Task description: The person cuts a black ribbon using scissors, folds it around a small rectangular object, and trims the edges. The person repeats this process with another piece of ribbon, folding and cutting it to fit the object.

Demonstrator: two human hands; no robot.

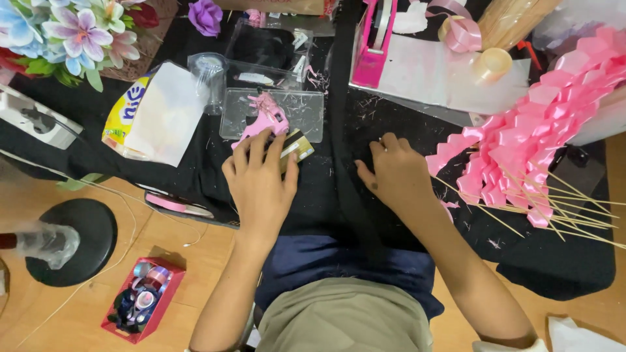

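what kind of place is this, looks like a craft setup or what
Probably a home craft or gift-decorating workspace on the floor: pink ribbon bows on sticks, ribbon rolls and a pink glue gun under the left hand lie on a black cloth.

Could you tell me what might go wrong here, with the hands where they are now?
The left hand is on the pink glue gun; if its tip is hot, fingers could get burned. The gun rests on a clear plastic sheet, which might melt or slide. The right hand presses the black cloth close to the pink ribbon bows on thin sticks; a tug could shift them.
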